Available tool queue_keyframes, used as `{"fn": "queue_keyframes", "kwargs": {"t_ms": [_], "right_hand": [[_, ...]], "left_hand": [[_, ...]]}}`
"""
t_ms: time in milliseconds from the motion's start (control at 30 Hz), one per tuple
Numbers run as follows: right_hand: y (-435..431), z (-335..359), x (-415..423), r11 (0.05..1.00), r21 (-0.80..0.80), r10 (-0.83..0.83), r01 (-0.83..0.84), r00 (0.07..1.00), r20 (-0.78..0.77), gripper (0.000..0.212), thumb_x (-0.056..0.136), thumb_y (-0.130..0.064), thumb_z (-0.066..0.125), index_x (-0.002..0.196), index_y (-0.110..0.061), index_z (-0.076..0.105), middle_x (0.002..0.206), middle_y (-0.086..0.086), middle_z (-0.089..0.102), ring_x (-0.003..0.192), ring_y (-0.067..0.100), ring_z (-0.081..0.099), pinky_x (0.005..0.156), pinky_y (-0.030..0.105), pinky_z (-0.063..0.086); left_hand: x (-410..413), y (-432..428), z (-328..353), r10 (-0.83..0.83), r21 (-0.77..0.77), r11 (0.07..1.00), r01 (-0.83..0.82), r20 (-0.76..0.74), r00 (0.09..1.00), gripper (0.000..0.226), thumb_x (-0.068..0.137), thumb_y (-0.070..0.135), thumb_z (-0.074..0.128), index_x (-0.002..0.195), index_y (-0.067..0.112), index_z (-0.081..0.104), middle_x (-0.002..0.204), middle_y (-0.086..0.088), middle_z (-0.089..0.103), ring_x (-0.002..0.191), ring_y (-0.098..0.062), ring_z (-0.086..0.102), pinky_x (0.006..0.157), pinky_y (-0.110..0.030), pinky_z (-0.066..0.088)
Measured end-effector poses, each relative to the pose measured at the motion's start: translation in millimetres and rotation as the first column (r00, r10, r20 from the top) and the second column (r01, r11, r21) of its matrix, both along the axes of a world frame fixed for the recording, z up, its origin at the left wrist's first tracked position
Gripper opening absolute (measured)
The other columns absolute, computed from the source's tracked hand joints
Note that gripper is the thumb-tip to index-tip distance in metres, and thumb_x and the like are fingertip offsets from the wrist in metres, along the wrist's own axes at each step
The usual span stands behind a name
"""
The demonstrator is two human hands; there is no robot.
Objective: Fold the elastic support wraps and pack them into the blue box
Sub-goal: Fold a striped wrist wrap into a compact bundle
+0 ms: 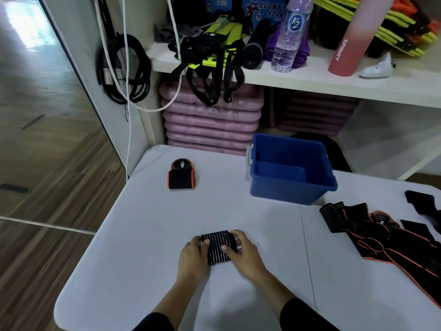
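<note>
A black ribbed elastic wrap (218, 247), folded into a compact block, lies on the white table (143, 247) near its front middle. My left hand (193, 254) grips its left side and my right hand (243, 252) grips its right side, thumbs on top. A folded black wrap with orange trim (181, 175) rests at the table's far left. The blue box (292, 170) stands open at the far middle-right with nothing visible inside. A heap of unfolded black and orange wraps (381, 232) spreads over the table's right side.
Behind the table, white shelves (310, 80) hold a water bottle (290, 34), a pink tube, black straps and yellow gear. Stacked pink pads (210, 120) sit below. Cables (124, 68) hang at the left. Wooden floor lies to the left.
</note>
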State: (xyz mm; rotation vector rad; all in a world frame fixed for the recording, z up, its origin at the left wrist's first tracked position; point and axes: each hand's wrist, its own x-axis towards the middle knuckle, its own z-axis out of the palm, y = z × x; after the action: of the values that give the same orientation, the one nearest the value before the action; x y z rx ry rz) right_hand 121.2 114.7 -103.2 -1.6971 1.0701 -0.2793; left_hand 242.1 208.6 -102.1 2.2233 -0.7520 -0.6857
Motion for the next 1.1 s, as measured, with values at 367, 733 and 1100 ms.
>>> {"fn": "queue_keyframes", "kwargs": {"t_ms": [367,733,1100], "right_hand": [[-18,3,22,0.993,0.063,-0.107,0.102,0.991,0.086,0.039,0.078,-0.029,0.072,0.109,-0.041,0.051,0.104,-0.014,0.061,0.099,0.010,0.061,0.092,0.035,0.052],[-114,17,93,0.975,0.141,-0.196,0.170,0.960,0.199,0.034,0.087,-0.009,0.062,0.108,-0.033,0.052,0.105,-0.006,0.062,0.094,0.009,0.061,0.089,0.030,0.052],[-150,-22,123,0.978,-0.166,-0.107,0.124,0.988,0.110,0.053,0.087,-0.017,0.062,0.136,-0.028,0.043,0.132,-0.001,0.054,0.119,0.016,0.053,0.101,0.039,0.047]], "left_hand": [[13,-25,15,0.177,-0.067,0.972,-0.224,-0.419,0.891,0.035,0.094,0.031,0.049,0.123,0.011,0.053,0.102,-0.001,0.064,0.095,-0.019,0.061,0.082,-0.030,0.048],[86,-130,30,0.140,-0.173,0.963,-0.209,-0.344,0.929,0.042,0.088,0.018,0.058,0.128,0.013,0.046,0.112,-0.012,0.061,0.094,-0.022,0.061,0.083,-0.033,0.050],[104,-164,-3,-0.152,-0.109,0.979,0.172,0.169,0.974,0.056,0.091,0.011,0.049,0.144,0.013,0.029,0.125,-0.014,0.050,0.115,-0.029,0.048,0.094,-0.034,0.044]]}}
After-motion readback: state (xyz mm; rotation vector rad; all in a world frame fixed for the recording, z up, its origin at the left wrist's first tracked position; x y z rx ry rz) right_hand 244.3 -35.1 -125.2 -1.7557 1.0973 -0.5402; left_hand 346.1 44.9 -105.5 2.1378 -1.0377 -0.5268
